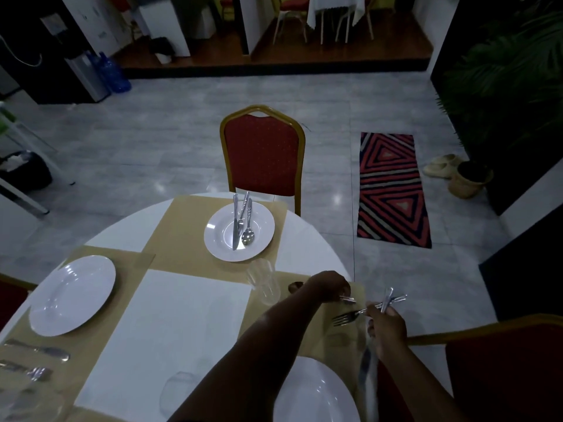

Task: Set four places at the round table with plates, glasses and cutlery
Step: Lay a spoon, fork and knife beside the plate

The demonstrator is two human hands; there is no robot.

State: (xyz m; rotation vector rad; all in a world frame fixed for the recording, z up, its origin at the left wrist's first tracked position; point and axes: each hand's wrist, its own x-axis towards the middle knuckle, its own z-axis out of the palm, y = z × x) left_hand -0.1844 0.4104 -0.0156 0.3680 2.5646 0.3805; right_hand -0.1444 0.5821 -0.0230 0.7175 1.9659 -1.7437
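Note:
A round white table (189, 324) carries tan placemats. The far plate (222, 239) has a knife, fork and spoon (242, 220) lying in it. A bare plate (73, 295) sits at the left with cutlery (36, 350) beside it. The near plate (316, 391) is partly hidden by my arms. My left hand (330, 287) grips a spoon (295, 287) low over the right placemat, next to a glass (265, 281). Just right of it, my right hand (387, 327) holds a fork (342, 318) and a blurred knife (367, 370) together. Another glass (179, 394) stands near the front edge.
A red chair with a gold frame (263, 153) stands behind the far plate. Another chair (502, 360) is at my right, and a third chair's edge (12, 296) shows at the left. A striped rug (391, 190) lies on the tiled floor.

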